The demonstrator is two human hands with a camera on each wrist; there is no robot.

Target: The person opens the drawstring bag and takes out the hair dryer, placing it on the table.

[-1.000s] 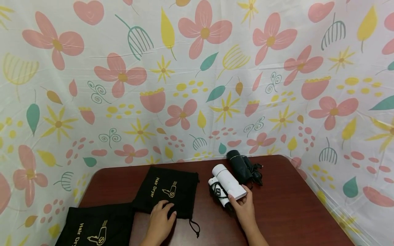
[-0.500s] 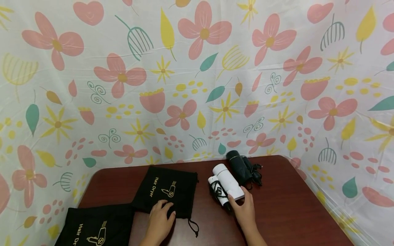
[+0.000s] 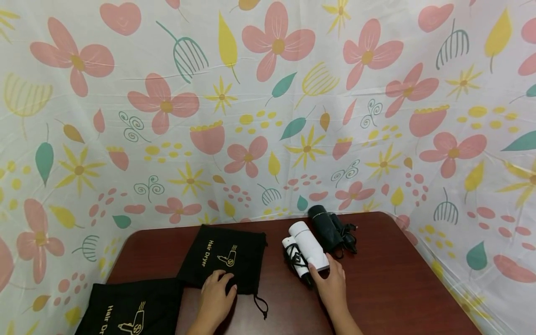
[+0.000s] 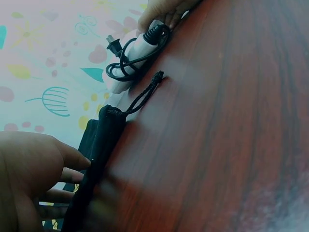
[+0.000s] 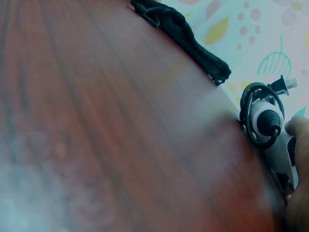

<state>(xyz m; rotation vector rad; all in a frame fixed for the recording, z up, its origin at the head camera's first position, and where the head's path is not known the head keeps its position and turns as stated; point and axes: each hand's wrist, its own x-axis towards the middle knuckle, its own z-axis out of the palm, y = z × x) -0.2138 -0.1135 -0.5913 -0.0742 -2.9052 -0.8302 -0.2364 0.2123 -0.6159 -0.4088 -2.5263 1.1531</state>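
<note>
A white hair dryer [image 3: 311, 244], its handle folded alongside the barrel and wrapped with a black cord, lies on the table. My right hand [image 3: 332, 286] grips its near end between thumb and fingers. In the left wrist view, the dryer's cord and plug [image 4: 114, 47] show on the handle side. My left hand [image 3: 216, 298] rests its fingers on a flat black drawstring bag [image 3: 250, 260] printed "Hair Dryer" in gold. The bag's cord loop [image 3: 261, 306] points toward the near side. In the right wrist view, the right hand [image 5: 300, 164] is partly cut off.
A second black bag [image 3: 161, 298] with the same print lies at the near left, cut off by the frame. Behind the white dryer lies a black hair dryer [image 3: 324, 229] with a bundled cord. A flower-patterned curtain [image 3: 268, 111] stands behind the brown table [image 3: 402, 279].
The upper bag has slid slightly left and away with my left hand. The white hair dryer has shifted a little away and left with my right hand on it.
</note>
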